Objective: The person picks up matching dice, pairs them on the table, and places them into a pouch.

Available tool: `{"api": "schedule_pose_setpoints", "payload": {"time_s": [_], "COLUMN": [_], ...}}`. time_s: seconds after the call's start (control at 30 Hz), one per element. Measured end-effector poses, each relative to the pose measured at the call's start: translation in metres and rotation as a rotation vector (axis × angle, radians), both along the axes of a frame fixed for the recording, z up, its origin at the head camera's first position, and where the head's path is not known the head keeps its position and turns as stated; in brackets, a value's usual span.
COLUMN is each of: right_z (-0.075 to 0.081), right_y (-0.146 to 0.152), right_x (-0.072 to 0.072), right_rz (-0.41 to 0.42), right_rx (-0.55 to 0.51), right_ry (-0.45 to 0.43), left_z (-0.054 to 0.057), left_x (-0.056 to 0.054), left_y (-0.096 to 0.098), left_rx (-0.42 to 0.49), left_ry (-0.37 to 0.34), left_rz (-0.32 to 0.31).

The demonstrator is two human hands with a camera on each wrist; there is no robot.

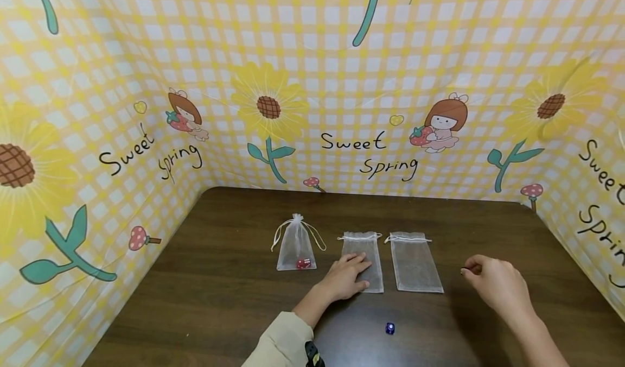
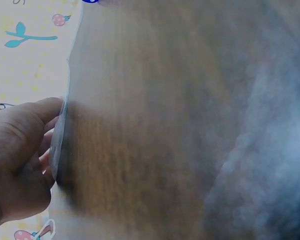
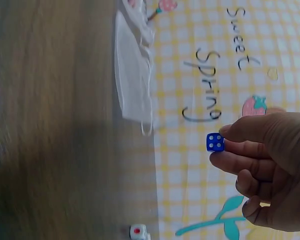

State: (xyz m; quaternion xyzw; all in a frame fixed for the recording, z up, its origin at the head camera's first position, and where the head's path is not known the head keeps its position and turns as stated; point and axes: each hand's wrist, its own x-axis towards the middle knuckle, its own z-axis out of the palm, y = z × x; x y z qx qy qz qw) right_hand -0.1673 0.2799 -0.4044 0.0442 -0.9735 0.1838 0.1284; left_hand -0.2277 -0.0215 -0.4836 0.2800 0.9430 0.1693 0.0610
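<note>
My left hand (image 1: 344,277) rests on the middle white mesh drawstring bag (image 1: 373,274), which lies flat on the table; its fingers spread over the lower left part. In the left wrist view, that hand (image 2: 20,155) is at the bag's edge. My right hand (image 1: 503,288) hovers right of the flat right-hand mesh bag (image 1: 417,266). Seen from the right wrist, its thumb and fingers pinch a blue die (image 3: 215,142) with white dots. Another blue die (image 1: 390,328) lies on the table in front of the bags.
To the left, a drawn-tight mesh bag (image 1: 295,242) holds red dice (image 1: 304,264). A white die with a red dot (image 3: 138,231) shows at the bottom of the right wrist view. The dark wooden table (image 1: 219,312) is bordered by a yellow checked cloth (image 1: 342,95).
</note>
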Motion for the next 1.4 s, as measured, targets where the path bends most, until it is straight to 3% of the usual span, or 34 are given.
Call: {"api": "schedule_pose_setpoints", "payload": {"time_s": [0.5,0.8,1.0,1.2,1.4], "right_z": [-0.003,-0.013,-0.022,-0.032,-0.041], "right_y": [-0.045,-0.061,-0.073,-0.082,-0.09], "right_x": [0.014,0.017,0.018,0.021,0.025], "right_rz": [0.122,0.181,0.264,0.372,0.421], "right_rx": [0.017,0.028,0.061,0.1,0.145], "right_ry": [0.041,0.041,0.076,0.036,0.0], "left_z": [0.0,0.002,0.003,0.002,0.001], "left_x": [0.0,0.001,0.001,0.001,0.001], "left_y": [0.0,0.001,0.0,0.0,0.0], "left_rx": [0.005,0.012,0.013,0.009,0.006], "left_ry": [0.001,-0.006,-0.013,-0.014,-0.013], "left_rz": [0.0,-0.001,0.001,0.003,0.002]}}
